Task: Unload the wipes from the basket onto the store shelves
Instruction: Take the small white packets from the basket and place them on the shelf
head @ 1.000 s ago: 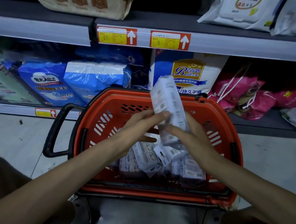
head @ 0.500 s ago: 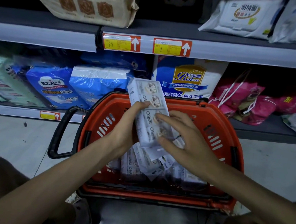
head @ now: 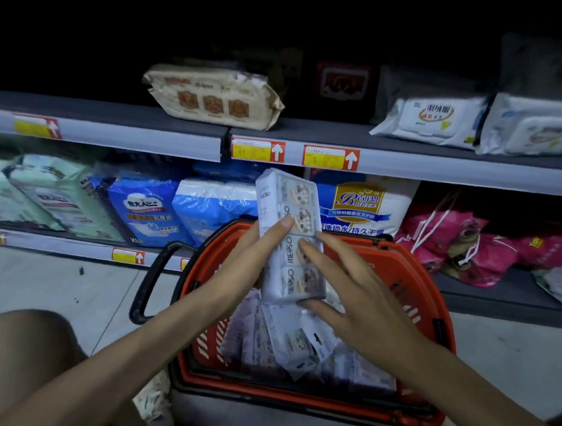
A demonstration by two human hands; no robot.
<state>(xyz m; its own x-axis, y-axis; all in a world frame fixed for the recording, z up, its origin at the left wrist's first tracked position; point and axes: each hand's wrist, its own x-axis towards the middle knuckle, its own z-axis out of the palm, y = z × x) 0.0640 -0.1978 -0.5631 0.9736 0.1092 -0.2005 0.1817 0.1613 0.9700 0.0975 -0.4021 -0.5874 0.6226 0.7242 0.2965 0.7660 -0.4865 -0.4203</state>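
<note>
Forearms forward. Left hand (head: pixel 253 257) grips wipes pack (head: pixel 286 259), thumb on front; right hand (head: pixel 360 301) fingers straight, touching it.

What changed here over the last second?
The wipes strip was turned printed face toward the camera and raised a little above the basket rim. The left hand went from fingertip contact to gripping its left edge; the right hand came from behind to lay fingers on its front. The basket and the wipes left in it stayed put.
</note>
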